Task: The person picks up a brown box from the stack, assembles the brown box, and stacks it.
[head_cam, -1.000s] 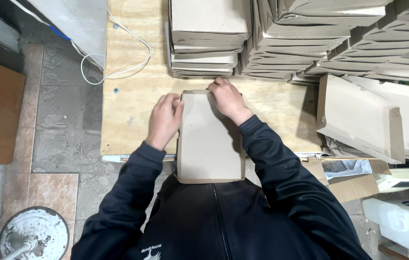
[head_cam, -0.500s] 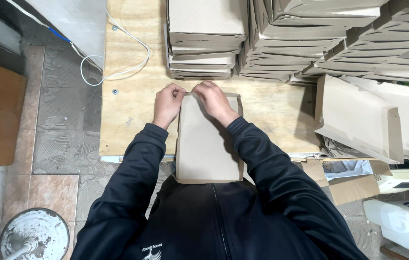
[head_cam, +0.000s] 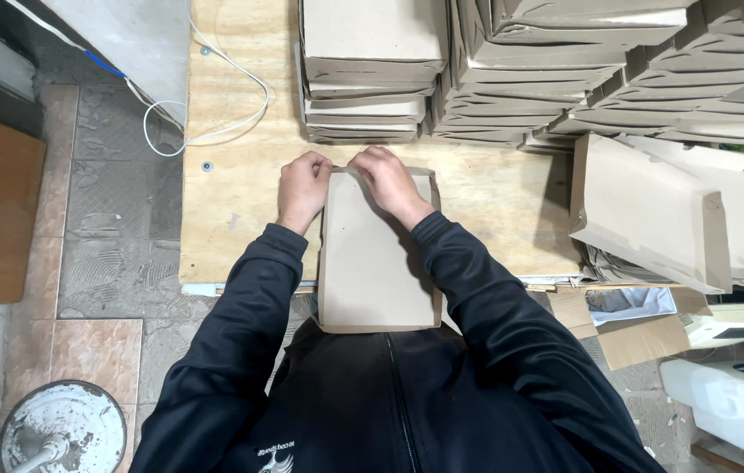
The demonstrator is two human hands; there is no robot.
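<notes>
Flat box blank under both sets of fingers: grey-brown paperboard, matt, smooth, slightly fibrous at the folded far edge. Counter beneath it: pale plywood, unfinished, visible grain, rough-looking, matt. Stacks of folded boxes just beyond the fingers: same matt grey-brown board. Loose folded boxes well to the right of the fingers: identical board, creased. Cable left of and beyond the fingers: white plastic sheath, slight sheen. Sleeves: dark knit synthetic cloth, faintly glossy. Floor left of the fingers: stone-look tile, worn, dusty, matt.
</notes>
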